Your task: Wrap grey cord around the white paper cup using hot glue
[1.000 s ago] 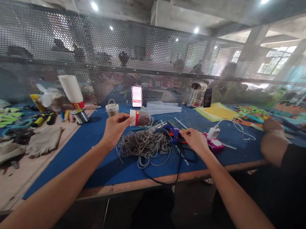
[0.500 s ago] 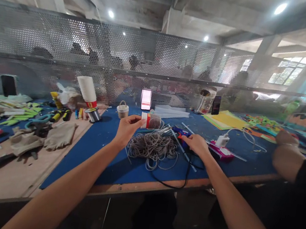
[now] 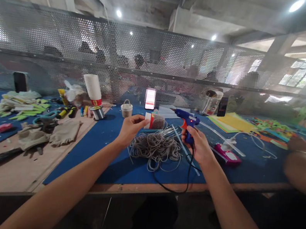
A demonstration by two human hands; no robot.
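My left hand (image 3: 132,128) is closed on a paper cup (image 3: 149,121) held on its side, with grey cord wound round part of it. A blue glue gun (image 3: 186,117) is gripped in my right hand (image 3: 198,143), its nozzle pointing left above the table and apart from the cup. A clear glue stick juts from the back of the gun, and its black cable hangs down. Below the cup lies a loose heap of grey cord (image 3: 156,148), with clear glue sticks (image 3: 186,151) beside it.
Behind stand a small cord-wrapped basket (image 3: 126,109), a phone (image 3: 150,99) and a tilted stack of paper cups (image 3: 91,86). Gloves (image 3: 64,132) and tools lie left. To the right are a pink power strip (image 3: 228,156), yellow paper (image 3: 232,122) and another person's arm (image 3: 302,167).
My right hand has lifted the glue gun off the table and turned its nozzle to the left. The left hand still holds the cup. The view has shifted slightly.
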